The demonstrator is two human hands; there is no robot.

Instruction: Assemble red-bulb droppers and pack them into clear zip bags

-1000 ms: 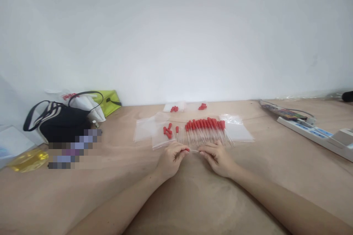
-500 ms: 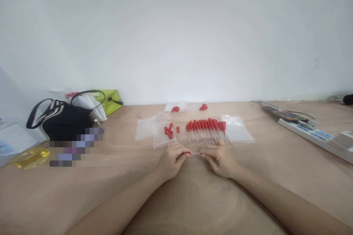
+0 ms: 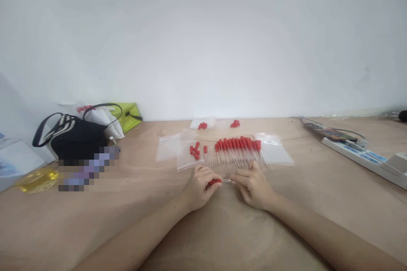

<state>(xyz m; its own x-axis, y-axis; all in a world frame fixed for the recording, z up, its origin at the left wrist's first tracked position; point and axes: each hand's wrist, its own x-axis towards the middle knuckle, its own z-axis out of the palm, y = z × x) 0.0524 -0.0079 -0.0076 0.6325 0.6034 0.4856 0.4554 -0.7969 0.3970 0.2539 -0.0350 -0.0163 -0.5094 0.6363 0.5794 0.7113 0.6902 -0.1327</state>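
My left hand (image 3: 203,186) pinches a red rubber bulb (image 3: 215,181) between thumb and fingers. A clear glass tube (image 3: 226,181) joins the bulb and runs across to my right hand (image 3: 252,184), whose fingertips are closed on its other end. Just beyond my hands lies a row of droppers with red bulbs (image 3: 238,143), their clear tubes pointing toward me. Left of that row are several bare tubes (image 3: 210,156) and one dropper with a red bulb (image 3: 205,149). Loose red bulbs (image 3: 195,151) rest on a clear zip bag (image 3: 182,163).
More red bulbs (image 3: 202,125) lie near the wall, with another small pile (image 3: 235,123) beside them. Flat plastic bags (image 3: 280,154) flank the droppers. On the right are a power strip (image 3: 362,156) and a phone (image 3: 327,131); on the left, a black bag (image 3: 76,139) and a green bag (image 3: 127,114).
My left fingers have shifted on the bulb, so more of its red length now shows. Both hands still hold the dropper between them; the row beyond is unchanged.
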